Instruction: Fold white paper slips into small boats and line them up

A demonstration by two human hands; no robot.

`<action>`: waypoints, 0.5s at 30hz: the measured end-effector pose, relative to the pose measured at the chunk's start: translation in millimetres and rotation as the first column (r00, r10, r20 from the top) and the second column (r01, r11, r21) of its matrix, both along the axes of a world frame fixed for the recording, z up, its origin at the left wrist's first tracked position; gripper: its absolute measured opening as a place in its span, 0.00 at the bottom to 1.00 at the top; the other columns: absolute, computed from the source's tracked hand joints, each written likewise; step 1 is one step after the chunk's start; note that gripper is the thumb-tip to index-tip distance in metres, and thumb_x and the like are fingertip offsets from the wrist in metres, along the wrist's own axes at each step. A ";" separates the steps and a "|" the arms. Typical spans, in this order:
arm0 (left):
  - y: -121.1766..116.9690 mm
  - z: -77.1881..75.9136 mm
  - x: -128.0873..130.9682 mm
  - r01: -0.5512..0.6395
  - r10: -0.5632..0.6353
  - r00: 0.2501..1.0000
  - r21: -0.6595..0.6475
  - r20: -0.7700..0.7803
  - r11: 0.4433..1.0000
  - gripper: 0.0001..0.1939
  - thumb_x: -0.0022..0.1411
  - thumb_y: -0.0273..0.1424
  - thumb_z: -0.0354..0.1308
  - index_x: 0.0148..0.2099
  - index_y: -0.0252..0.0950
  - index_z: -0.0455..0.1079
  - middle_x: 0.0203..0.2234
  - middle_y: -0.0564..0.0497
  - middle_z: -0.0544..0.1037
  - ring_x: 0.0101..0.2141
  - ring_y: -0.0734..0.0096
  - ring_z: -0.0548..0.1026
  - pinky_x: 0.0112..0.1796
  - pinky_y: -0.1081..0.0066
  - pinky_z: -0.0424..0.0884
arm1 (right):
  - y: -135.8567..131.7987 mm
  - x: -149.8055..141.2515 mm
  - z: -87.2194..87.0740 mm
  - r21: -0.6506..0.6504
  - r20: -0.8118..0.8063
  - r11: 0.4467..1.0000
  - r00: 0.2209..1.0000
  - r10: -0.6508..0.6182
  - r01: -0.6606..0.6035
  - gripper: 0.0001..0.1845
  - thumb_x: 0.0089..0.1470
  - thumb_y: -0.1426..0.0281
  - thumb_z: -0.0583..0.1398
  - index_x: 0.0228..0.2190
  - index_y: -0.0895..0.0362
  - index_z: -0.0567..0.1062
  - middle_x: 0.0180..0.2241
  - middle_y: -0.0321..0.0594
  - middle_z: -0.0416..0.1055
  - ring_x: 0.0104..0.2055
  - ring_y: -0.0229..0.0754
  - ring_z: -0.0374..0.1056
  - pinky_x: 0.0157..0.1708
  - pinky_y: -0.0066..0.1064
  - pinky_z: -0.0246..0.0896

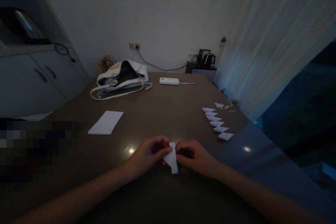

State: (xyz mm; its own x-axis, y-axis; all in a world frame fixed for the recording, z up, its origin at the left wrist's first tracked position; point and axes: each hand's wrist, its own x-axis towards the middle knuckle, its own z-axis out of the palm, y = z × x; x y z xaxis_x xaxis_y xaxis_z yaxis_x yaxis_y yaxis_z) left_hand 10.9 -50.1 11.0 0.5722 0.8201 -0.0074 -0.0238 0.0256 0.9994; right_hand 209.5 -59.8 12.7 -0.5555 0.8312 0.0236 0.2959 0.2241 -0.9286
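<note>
A small folded piece of white paper (173,162) is held upright above the near part of the table. My left hand (153,152) pinches it from the left, thumb on the face turned to me. From the other side, my right hand (195,157) has its thumb and index finger closed on the paper's right edge. To the right, several folded paper boats (216,124) stand in a row. On the left lies a stack of white paper sheets (106,123).
A white handbag (122,77) with a strap rests at the far left of the brown table (168,108). Near the back edge is a white power bank (169,81) with a short cable. Paper scraps (223,105) lie beyond the boats. A kettle (208,59) stands behind, near the curtain (252,42).
</note>
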 end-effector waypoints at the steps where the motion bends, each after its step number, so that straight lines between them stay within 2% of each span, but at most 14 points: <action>1: 0.1 -0.1 0.2 -0.008 0.008 1.000 0.002 0.000 1.000 0.11 0.59 0.35 0.60 0.38 0.32 0.67 0.26 0.54 0.72 0.26 0.76 0.71 0.25 0.77 0.69 | -0.3 -0.7 0.2 0.004 0.005 1.000 1.000 0.000 0.000 0.09 0.53 0.67 0.61 0.29 0.61 0.75 0.24 0.35 0.68 0.26 0.35 0.63 0.28 0.26 0.58; 6: 0.8 -0.7 -1.2 -0.040 0.041 0.999 0.030 -0.025 0.999 0.14 0.59 0.34 0.60 0.45 0.34 0.65 0.31 0.52 0.73 0.30 0.72 0.74 0.28 0.74 0.72 | 2.2 -1.1 -3.6 -0.074 -0.080 0.997 0.996 -0.045 0.039 0.13 0.53 0.62 0.62 0.28 0.60 0.74 0.24 0.34 0.68 0.25 0.33 0.63 0.26 0.24 0.57; 9: -0.2 1.7 -3.5 -0.084 0.105 0.986 0.155 -0.130 0.984 0.17 0.56 0.32 0.63 0.46 0.35 0.66 0.34 0.50 0.75 0.34 0.69 0.75 0.34 0.69 0.74 | 5.8 0.1 -6.4 -0.168 -0.137 0.980 0.982 -0.127 0.103 0.15 0.51 0.59 0.62 0.29 0.60 0.73 0.23 0.33 0.68 0.22 0.31 0.62 0.22 0.22 0.56; 11: -0.9 3.5 -5.0 -0.066 0.123 0.969 0.255 -0.214 0.965 0.15 0.55 0.31 0.64 0.44 0.34 0.69 0.34 0.49 0.76 0.35 0.68 0.75 0.37 0.67 0.73 | 7.7 0.6 -7.3 -0.210 -0.148 0.969 0.975 -0.163 0.130 0.16 0.49 0.58 0.63 0.29 0.60 0.73 0.22 0.33 0.67 0.21 0.30 0.60 0.20 0.22 0.54; 15: -0.8 5.0 -7.2 -0.049 0.193 0.937 0.440 -0.290 0.897 0.13 0.55 0.30 0.64 0.44 0.36 0.73 0.34 0.49 0.78 0.34 0.67 0.76 0.37 0.68 0.73 | 9.1 0.6 -7.8 -0.231 -0.149 0.964 0.974 -0.171 0.134 0.17 0.48 0.58 0.64 0.30 0.60 0.73 0.22 0.33 0.67 0.20 0.30 0.61 0.19 0.21 0.54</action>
